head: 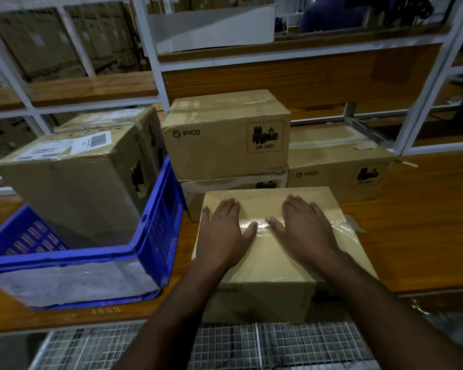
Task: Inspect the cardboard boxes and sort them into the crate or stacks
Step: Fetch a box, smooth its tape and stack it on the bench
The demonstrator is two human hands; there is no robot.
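My left hand (224, 229) and right hand (304, 227) lay flat on the taped top of the nearest box (262, 265), fingers straight and spread, gripping nothing. That box sat at the near edge of the wooden table (425, 222). To its left stood the blue crate (155, 231), holding a torn box (72, 182). Behind were a two-high stack (225, 145) and a single box (337, 169).
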